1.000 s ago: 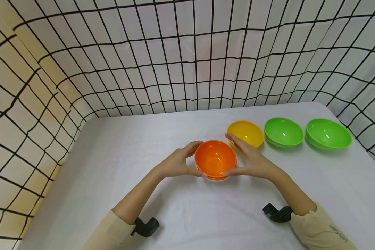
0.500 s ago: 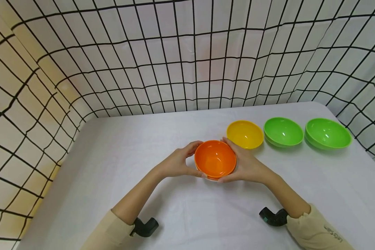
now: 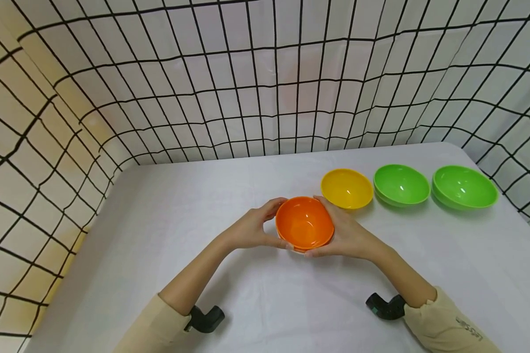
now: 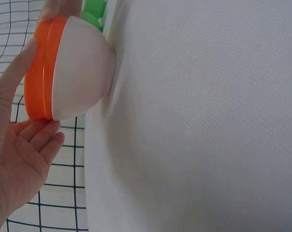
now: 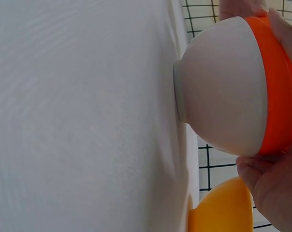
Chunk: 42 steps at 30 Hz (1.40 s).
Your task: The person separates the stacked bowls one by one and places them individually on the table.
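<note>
An orange bowl (image 3: 304,223) is nested on top of a stack in the middle of the table. The wrist views show orange bands at the rim of the stack over a rounded white lower bowl (image 4: 83,67), whose base rests on the cloth. My left hand (image 3: 252,228) grips the stack from the left, thumb at the near rim and fingers round the far side. From the right, my right hand (image 3: 351,233) holds the same rim, thumb in front and fingers behind. How many bowls are nested inside is hidden.
A yellow bowl (image 3: 346,189) stands just behind the right hand. Farther right, a green bowl (image 3: 401,185) and another green bowl (image 3: 463,187) stand in line with it. Black netting (image 3: 274,88) over white sheeting borders the back and sides of the white-covered table (image 3: 181,206).
My right hand has closed in from a looser pose onto the right side of the orange bowl. The left hand has stayed at its side. The other bowls have not moved.
</note>
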Available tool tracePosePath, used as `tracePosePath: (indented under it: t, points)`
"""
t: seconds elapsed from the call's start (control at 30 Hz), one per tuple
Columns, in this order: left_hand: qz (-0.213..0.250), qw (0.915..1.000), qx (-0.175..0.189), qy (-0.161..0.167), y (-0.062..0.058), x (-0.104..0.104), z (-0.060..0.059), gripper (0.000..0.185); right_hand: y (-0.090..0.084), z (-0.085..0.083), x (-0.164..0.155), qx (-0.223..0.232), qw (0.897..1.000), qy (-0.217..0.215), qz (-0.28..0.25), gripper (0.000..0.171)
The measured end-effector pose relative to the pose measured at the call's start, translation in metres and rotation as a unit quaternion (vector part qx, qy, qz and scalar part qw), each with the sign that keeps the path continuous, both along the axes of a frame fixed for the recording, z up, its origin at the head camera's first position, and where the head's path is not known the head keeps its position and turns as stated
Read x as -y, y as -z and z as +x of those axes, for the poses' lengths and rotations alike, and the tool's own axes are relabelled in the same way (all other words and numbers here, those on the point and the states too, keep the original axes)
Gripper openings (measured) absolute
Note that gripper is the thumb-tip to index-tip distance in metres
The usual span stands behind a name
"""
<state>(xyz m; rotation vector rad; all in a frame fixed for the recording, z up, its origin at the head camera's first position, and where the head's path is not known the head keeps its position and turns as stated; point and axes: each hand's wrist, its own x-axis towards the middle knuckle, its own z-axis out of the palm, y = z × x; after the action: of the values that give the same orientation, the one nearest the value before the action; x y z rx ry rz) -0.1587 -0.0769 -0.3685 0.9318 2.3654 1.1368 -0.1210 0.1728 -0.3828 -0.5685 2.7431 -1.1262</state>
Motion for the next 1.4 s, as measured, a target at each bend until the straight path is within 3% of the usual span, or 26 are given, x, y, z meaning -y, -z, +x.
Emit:
tracePosePath:
  t: [0.47, 0.77, 1.13, 1.4]
  points:
    - [0.005, 1.0, 0.005, -0.006, 0.0027, -0.0017, -0.0009, 0.093, -0.0006, -0.0001, -0.0012, 0.011, 1.0, -0.014, -0.005, 0.121]
    - [0.008, 0.9998, -0.003, -0.016, 0.0069, -0.0055, 0.0025, 0.097, 0.0017, -0.0025, -0.002, 0.002, 0.999, -0.032, -0.041, 0.105]
    - [0.017, 0.9996, -0.012, -0.02, 0.0085, -0.0049, 0.0021, 0.094, 0.0029, -0.0058, -0.0009, -0.01, 0.997, -0.047, -0.066, 0.103]
    - [0.015, 0.9996, -0.015, -0.019, 0.0094, -0.004, 0.0015, 0.094, 0.0041, -0.0043, -0.001, -0.007, 0.998, -0.029, -0.054, 0.111]
